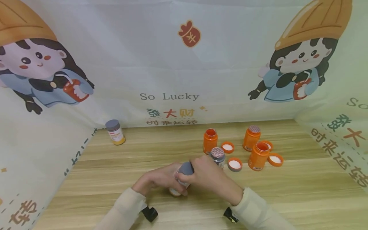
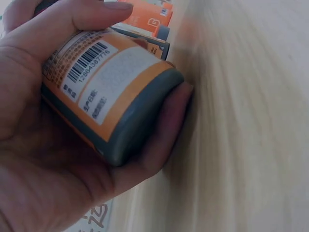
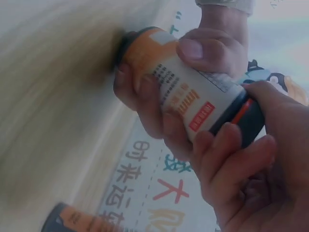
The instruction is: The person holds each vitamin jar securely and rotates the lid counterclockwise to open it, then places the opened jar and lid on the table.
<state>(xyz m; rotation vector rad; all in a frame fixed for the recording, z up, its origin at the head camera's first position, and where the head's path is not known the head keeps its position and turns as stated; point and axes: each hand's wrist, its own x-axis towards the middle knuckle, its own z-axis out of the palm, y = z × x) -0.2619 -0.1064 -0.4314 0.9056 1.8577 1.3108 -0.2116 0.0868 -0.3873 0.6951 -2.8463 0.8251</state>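
Observation:
In the head view my left hand is wrapped round the body of a supplement bottle with a white and orange label, tilted low over the table. My right hand grips its dark grey cap from above. The left wrist view shows the bottle's barcode side and grey base, with a finger curled round the bottom edge. From the right wrist, the cap appears on the bottle's end with a red-orange strip along it, and my right fingers are curled against it.
Another grey-capped bottle stands at the back left. On the right are orange uncapped bottles, one with a foil seal, and a grey foil-sealed bottle. Loose lids lie among them. A printed cloth hangs behind the wooden table.

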